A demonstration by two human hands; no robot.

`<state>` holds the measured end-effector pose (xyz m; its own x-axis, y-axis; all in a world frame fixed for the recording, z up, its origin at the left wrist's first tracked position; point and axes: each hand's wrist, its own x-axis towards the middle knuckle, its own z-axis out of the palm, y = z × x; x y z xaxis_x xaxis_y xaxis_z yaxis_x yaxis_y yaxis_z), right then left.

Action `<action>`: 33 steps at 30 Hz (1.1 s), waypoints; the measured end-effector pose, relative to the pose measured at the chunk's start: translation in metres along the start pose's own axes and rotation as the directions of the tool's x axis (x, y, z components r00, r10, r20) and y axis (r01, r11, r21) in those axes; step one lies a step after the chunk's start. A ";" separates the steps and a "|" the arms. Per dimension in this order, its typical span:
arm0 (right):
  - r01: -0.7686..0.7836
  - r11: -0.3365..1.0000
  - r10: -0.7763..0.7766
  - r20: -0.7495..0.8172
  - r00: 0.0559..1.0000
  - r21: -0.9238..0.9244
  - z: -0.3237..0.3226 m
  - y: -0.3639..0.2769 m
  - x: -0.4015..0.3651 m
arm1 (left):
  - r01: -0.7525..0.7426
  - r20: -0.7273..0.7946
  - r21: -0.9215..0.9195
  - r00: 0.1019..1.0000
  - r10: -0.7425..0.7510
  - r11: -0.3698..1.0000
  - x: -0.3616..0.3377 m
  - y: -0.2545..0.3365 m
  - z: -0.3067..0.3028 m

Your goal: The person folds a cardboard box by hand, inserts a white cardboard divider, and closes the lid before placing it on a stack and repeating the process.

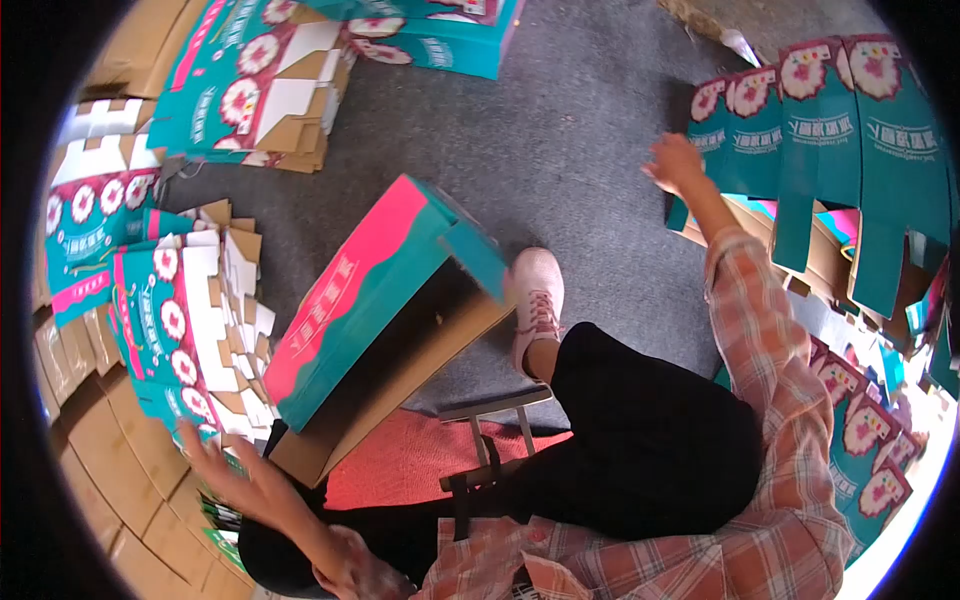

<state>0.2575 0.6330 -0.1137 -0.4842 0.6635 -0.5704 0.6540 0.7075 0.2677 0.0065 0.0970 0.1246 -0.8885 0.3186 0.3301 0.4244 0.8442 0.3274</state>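
A teal and pink cardboard box [372,290] stands tilted in front of my left leg, its open side showing brown card inside. My left hand [240,485] is off the box, fingers spread, beside a pile of flattened printed cartons [165,325] at the left. Stretched far forward, my right hand [677,165] has its fingers apart and holds nothing. It is right at the near edge of a row of teal printed boxes [820,140] on the right.
More flattened cartons [250,90] lie at the upper left, next to a teal box [440,45]. Brown cartons [115,450] line the left side. Further printed boxes [865,440] sit at the lower right. A stool frame [495,405] and red cloth [400,460] show between my legs.
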 end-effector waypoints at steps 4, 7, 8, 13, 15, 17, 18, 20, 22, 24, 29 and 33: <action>0.219 0.124 -0.533 -0.121 0.838 0.968 -0.079 -0.113 -0.066 | 0.748 0.587 -0.281 0.630 -0.509 0.602 -0.007 -0.147 0.040; 0.297 0.019 -0.707 -0.197 0.679 0.955 -0.125 -0.163 -0.133 | 0.903 0.778 -0.412 0.418 -0.469 0.120 -0.004 -0.118 0.031; 0.372 0.031 -0.713 -0.240 0.659 0.928 -0.131 -0.178 -0.143 | 0.910 0.831 -0.409 0.400 -0.386 0.063 -0.013 -0.141 0.047; 0.290 0.030 -0.744 -0.172 0.646 0.957 -0.135 -0.183 -0.157 | 0.901 0.920 -0.387 0.362 -0.148 -0.196 -0.035 -0.121 0.038; 0.238 0.038 -0.765 -0.125 0.632 0.971 -0.136 -0.185 -0.156 | 0.916 0.920 -0.392 0.391 -0.031 -0.081 -0.038 -0.122 0.038; 0.159 0.061 -0.703 -0.070 0.708 0.985 -0.130 -0.185 -0.156 | 0.915 0.909 -0.402 0.394 0.136 0.041 -0.038 -0.106 0.050; 0.187 0.072 -0.649 -0.097 0.755 0.980 -0.143 -0.182 -0.176 | 0.915 0.905 -0.401 0.388 0.175 0.042 -0.037 -0.092 0.052; 0.154 0.054 -0.663 -0.080 0.744 0.987 -0.142 -0.180 -0.173 | 0.882 0.880 -0.470 0.466 0.096 0.032 -0.035 -0.071 0.035; 0.121 0.044 -0.637 -0.066 0.768 0.992 -0.140 -0.174 -0.168 | 0.913 0.916 -0.395 0.399 0.028 -0.099 -0.024 -0.077 0.046; 0.235 -0.140 -0.548 -0.273 0.791 0.962 -0.133 -0.157 -0.170 | 0.925 0.927 -0.375 0.375 -0.019 -0.054 -0.007 -0.073 0.053; 0.308 -0.363 -0.362 -0.437 0.823 0.880 -0.144 -0.132 -0.186 | 0.755 0.788 -0.586 0.615 -0.010 0.295 0.041 -0.063 0.084; 0.434 -0.306 -0.361 -0.526 0.770 0.847 -0.116 -0.131 -0.173 | 0.671 0.727 -0.645 0.686 0.023 0.367 0.058 -0.049 0.090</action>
<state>0.1881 0.4544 0.0400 -0.9147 0.3834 -0.1279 0.0817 -0.1345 -0.9875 -0.0815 0.1126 0.0477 -0.7268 0.5512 -0.4099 -0.3282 0.2455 0.9121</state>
